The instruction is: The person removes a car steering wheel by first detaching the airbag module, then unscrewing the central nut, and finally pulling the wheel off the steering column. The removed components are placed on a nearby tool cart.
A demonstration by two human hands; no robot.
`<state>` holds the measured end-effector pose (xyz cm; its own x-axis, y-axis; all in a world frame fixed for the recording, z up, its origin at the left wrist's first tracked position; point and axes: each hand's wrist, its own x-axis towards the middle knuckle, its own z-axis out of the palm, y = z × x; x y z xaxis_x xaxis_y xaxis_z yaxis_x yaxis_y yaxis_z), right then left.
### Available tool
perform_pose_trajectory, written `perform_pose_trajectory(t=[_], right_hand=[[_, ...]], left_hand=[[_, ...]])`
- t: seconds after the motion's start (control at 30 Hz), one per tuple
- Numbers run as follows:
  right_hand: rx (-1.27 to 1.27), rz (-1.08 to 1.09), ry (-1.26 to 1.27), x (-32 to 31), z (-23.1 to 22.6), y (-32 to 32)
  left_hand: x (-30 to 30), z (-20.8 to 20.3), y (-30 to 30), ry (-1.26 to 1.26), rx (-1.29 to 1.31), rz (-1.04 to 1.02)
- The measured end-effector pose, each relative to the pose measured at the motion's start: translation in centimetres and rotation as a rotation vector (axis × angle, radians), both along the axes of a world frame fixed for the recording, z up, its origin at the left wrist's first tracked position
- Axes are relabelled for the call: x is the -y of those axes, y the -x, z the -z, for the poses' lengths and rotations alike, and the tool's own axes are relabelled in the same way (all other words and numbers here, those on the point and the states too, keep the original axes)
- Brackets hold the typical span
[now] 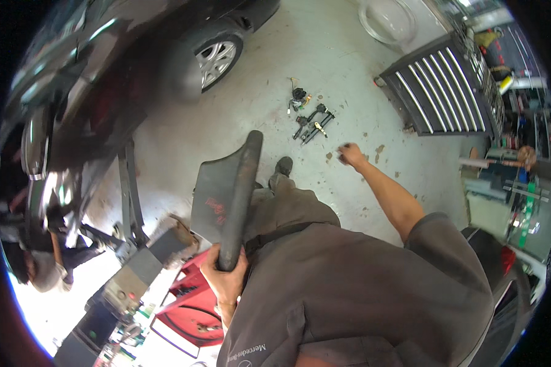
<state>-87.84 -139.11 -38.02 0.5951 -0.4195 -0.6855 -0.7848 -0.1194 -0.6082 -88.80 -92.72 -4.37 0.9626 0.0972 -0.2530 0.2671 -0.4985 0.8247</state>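
My left hand [223,272] is wrapped round the lower end of a dark grey panel [211,196] with a thick, rounded edge and red marks on its flat face. The panel stands tilted beside my left hip, its upper end pointing away from me. My right arm reaches out over the floor on the right. At its end my right hand [352,155] is smeared by motion, so its fingers cannot be made out clearly. Beyond that hand, on the floor, lie black rod-like parts [314,125] and a small bundle of wires and connectors [298,95].
A dark car [86,79] with a silver-spoked wheel [217,61] stands on the left, near lift arms [128,189]. Back right is a black drawer cabinet [444,88]. A red tool cart [190,318] sits behind my left hand. Another person [46,269] is at lower left.
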Motion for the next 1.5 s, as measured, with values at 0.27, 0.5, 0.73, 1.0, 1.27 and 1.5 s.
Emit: perform_pose_trajectory(t=[0.27, 0.5, 0.73, 1.0, 1.27, 1.5], right_hand=[[0.337, -0.508, -0.213, -17.8, -8.4, -10.6], [-0.306, -0.667, -0.050, -11.2, 4.5, -6.5], [-0.551, -0.850, -0.064, -8.2, 3.1, -11.0], [-0.215, -0.983, -0.247, -18.2, 2.8, -19.7], [-0.144, -0.980, -0.266, -21.0, -0.6, -19.8], [-0.460, -0.888, 0.027, -14.1, -0.6, -17.2]], left_hand=[[-6.9, 0.0, 5.0, 0.017, -0.101, -0.270], [-5.3, -2.2, 11.5, 0.018, 0.142, -0.801], [-3.9, -5.8, 21.1, 0.056, 0.401, -1.578], [-8.8, -8.2, 31.1, -0.197, 0.535, -1.703], [-20.5, -1.5, 37.2, -0.408, 0.319, -1.800], [-25.9, 7.3, 41.8, -0.686, 0.190, -1.588]])
